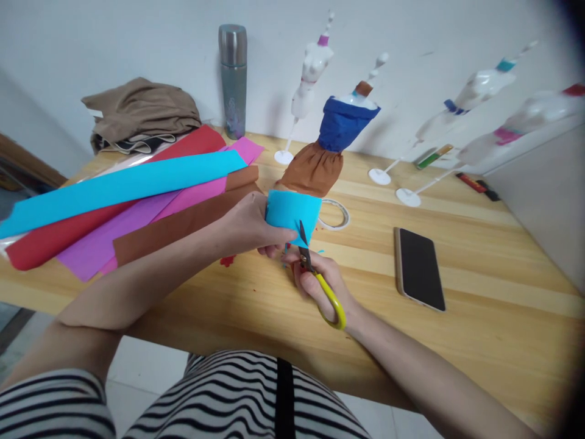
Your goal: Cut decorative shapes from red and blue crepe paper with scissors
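Note:
My left hand (256, 225) grips a piece of light-blue crepe paper (292, 207) by its left side, thumb on the front. In my right hand (326, 280) is a pair of scissors (331, 302) with yellow handles and dark blades. The blades meet the lower right edge of the blue paper, one in front of it. Just behind the paper stands a small mannequin (350, 134) dressed in a dark-blue paper top and a gathered brown paper skirt. A roll of white tape (336, 214) lies behind my right hand. Small red scraps (227, 261) lie below my left wrist.
Coloured paper rolls and sheets (128, 183) cover the table's left side, before a folded brown cloth (141, 110). A thermos (234, 82) stands at the back. White mannequins (304, 91) line the wall. A phone (419, 268) lies on the right, with a green box cutter (434, 157) behind.

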Available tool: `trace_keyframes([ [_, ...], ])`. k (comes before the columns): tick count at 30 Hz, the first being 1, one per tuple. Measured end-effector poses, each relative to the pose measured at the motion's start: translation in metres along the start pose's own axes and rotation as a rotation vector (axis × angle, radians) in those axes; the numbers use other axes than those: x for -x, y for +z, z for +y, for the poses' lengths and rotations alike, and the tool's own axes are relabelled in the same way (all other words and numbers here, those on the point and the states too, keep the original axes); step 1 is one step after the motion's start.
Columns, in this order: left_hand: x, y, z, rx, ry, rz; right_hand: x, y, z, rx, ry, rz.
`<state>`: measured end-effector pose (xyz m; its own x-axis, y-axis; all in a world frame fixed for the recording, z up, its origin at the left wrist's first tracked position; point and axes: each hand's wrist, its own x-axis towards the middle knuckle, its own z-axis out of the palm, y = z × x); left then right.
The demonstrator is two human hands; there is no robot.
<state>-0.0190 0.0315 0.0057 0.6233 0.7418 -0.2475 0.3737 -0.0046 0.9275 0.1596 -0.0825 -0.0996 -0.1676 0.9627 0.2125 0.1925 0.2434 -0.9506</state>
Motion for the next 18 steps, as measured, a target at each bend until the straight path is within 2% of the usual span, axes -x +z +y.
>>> trace_keyframes([
  [10, -0.003, 0.009, -0.008, 0.164, -0.008, 0.016, 0.000, 0.004, 0.002, -0.038, 0.001, 0.077],
  [18, 0.003, 0.013, -0.005, 0.277, -0.026, 0.018, -0.002, 0.005, 0.001, -0.031, -0.052, 0.095],
])
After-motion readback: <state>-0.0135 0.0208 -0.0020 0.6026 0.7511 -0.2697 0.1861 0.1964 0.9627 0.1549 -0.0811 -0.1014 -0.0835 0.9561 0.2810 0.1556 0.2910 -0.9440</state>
